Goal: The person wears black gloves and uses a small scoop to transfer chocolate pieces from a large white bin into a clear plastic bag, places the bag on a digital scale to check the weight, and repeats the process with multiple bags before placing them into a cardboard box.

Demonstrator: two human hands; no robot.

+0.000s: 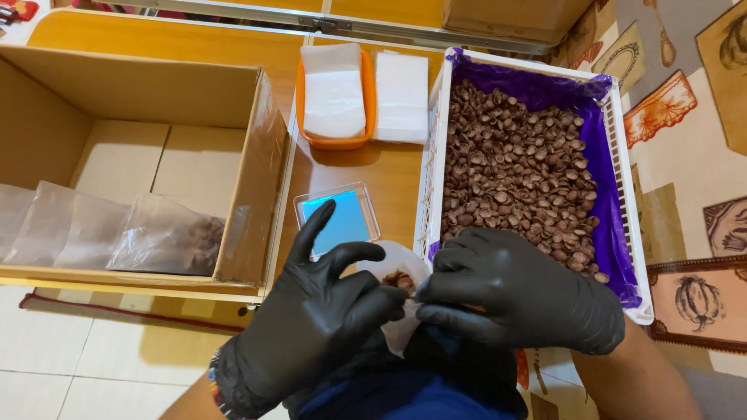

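Two black-gloved hands meeting at lower centre of the frame, pinching a small clear plastic bag (403,289) between them. Left hand (315,327) gripping the bag's left edge with thumb and bent fingers, index finger raised and pointing up toward the blue-topped scale (337,218). Right hand (517,292) clenched on the bag's right edge, fingertips curled in tight. Inside the bag, a few brown pieces visible at its mouth, same kind as the brown ring-shaped pieces (517,171) heaped in the white crate (626,202) at right, lined with purple plastic (603,194). Just above the hands, the scale resting on the wooden table (366,167), between the crate and the open cardboard box (140,93) at left. In the box, lower left of the frame, several filled clear bags (167,237) lying on their sides. Upper centre, an orange tray (334,140) holding a stack of empty white bags (333,89), with a second white stack (401,97) just beside it, touching the crate's rim. Beaded bracelet (215,385) at the left wrist, bottom of the frame
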